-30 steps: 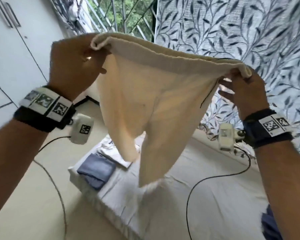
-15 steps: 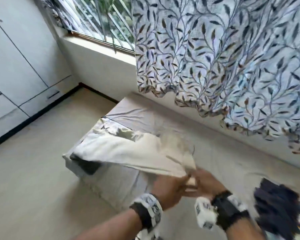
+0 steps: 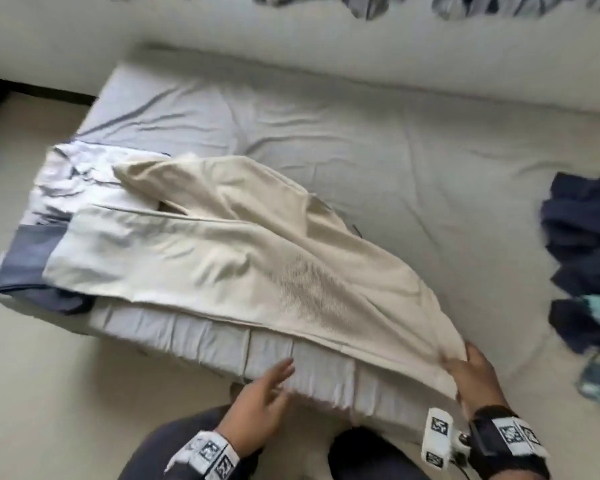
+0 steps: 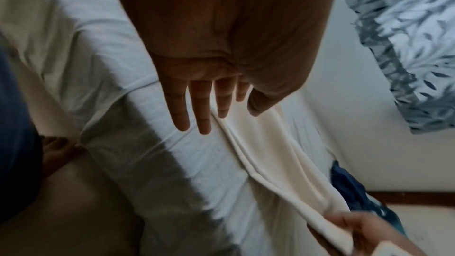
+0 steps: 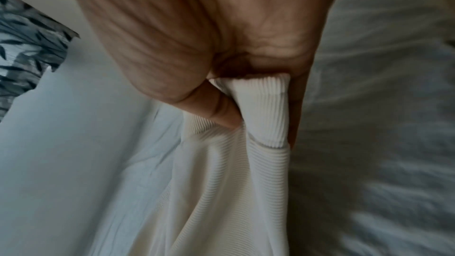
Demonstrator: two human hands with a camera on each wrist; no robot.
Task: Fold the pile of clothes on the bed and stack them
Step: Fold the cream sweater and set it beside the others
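The right hand (image 3: 473,377) pinches the ribbed waistband end of the cream trousers (image 3: 257,258) between thumb and fingers, at the near right of the garment. The left hand (image 3: 260,398) is spread, fingers straight, and holds nothing; it hovers at the near edge of the bed (image 3: 361,133), just beside the garment's near hem. The trousers lie stretched across the mattress, with the legs running to the far left, where they overlap a white garment (image 3: 66,174) and a folded blue item (image 3: 32,261). A dark pile of unfolded clothes (image 3: 586,244) lies at the right, well apart. The step in hand appears to be laying the trousers flat before the first fold. The next move likely requires the left hand to press or smooth the cloth, then to align one leg over the other along the length.
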